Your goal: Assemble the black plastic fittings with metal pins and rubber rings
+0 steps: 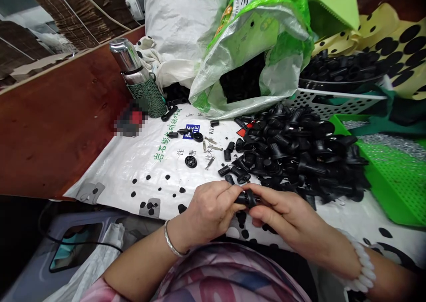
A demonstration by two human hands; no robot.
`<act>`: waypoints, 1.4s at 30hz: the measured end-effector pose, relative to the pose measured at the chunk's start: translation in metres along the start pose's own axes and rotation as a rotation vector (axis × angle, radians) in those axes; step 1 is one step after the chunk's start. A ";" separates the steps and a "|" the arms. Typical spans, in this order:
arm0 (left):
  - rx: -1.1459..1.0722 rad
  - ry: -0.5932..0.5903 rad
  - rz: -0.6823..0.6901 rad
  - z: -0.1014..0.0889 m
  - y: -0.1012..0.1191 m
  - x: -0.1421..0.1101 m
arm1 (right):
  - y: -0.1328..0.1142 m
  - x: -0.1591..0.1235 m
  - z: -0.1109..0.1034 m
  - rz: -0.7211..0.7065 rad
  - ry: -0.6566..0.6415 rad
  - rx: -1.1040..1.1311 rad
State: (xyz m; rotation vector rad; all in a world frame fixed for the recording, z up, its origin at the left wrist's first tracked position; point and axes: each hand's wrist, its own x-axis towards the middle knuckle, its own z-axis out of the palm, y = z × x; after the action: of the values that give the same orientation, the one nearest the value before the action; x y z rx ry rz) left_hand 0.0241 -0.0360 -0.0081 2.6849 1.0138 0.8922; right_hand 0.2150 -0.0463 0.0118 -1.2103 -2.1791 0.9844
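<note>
My left hand (211,206) is closed around one end of a small black plastic part (246,198). From the other side, the fingertips and thumb of my right hand (286,211) pinch the same part. Its far ends are hidden by my fingers. Just beyond my hands lies a heap of similar black plastic parts (282,146), some with a ribbed cylinder and a wider flared end. Left of the heap are loose pieces: a round black disc (191,161), another black disc (198,137), short ribbed black cylinders (227,155) and several thin metal strips (209,163).
An opened green-and-white sack (206,89) with black pieces inside stands behind the heap. At right are a green perforated tray (396,195) with shiny metal bits and a bowl of black pieces (346,69). A steel flask (140,77) stands at the left by the red-brown board (60,129).
</note>
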 end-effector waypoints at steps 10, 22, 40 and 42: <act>0.124 0.031 0.039 0.002 -0.007 0.006 | -0.006 0.006 0.006 0.249 -0.022 0.279; -0.663 -0.263 -0.211 -0.021 -0.007 0.007 | 0.009 0.010 -0.009 -0.518 0.069 -0.281; -0.909 0.077 -0.446 0.000 0.001 -0.002 | -0.025 0.006 -0.001 -0.227 0.303 -0.248; -1.037 0.047 -0.504 -0.003 0.001 -0.003 | -0.027 0.003 -0.005 -0.245 0.327 -0.268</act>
State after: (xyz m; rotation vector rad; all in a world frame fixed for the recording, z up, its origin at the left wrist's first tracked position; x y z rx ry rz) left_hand 0.0215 -0.0392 -0.0068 1.4796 0.8281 0.9834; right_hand 0.2026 -0.0514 0.0360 -1.0922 -2.1702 0.3727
